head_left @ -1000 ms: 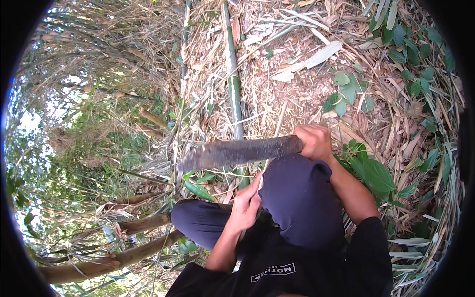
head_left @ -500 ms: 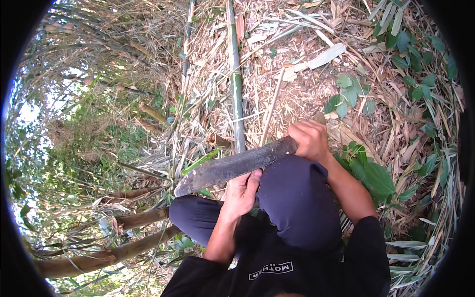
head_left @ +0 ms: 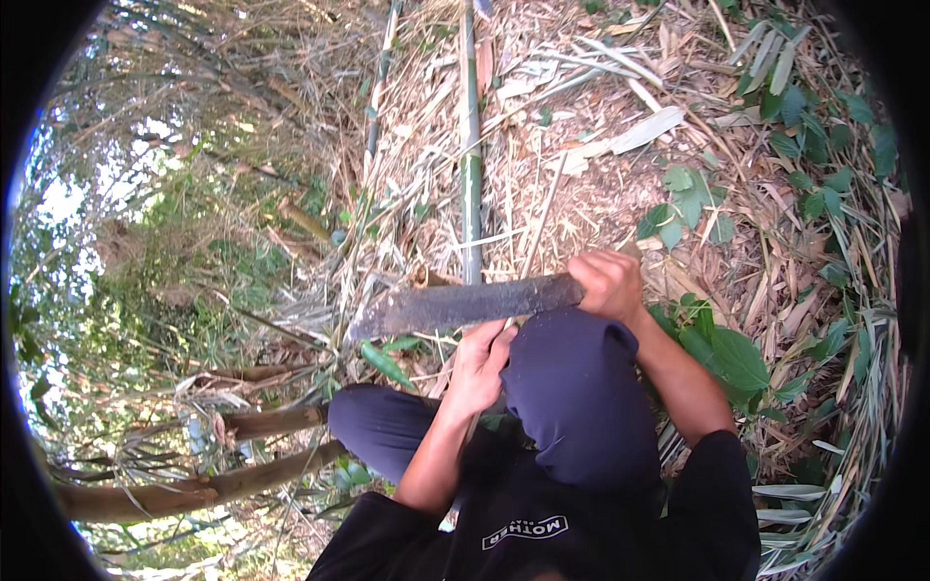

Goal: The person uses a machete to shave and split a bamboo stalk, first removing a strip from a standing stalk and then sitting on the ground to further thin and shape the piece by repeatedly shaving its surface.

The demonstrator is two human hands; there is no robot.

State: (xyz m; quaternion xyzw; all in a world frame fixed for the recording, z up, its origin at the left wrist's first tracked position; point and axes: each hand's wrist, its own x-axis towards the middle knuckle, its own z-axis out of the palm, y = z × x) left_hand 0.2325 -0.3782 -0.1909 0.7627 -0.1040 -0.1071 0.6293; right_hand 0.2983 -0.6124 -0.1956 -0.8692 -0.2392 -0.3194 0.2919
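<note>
My right hand is wrapped round the handle of a machete, just above my right knee. Its broad, dark, stained blade points left, nearly level, and passes over the fingertips of my left hand. That left hand is closed beside the knee, thumb against fingers. A thin, pale bamboo strip runs from the ground beyond, under the blade, and appears to pass through the left hand's grip. The blade hides where the strip meets the fingers.
A green bamboo pole lies lengthwise ahead, with a second pole to its left. Dry leaves and shavings cover the ground. Leafy plants grow at right. Thick brown stems stretch across the lower left.
The machete's tip has swung up and away from me, making the blade more level. A green sliver behind the blade no longer shows there; a green leaf-like piece now shows below the tip.
</note>
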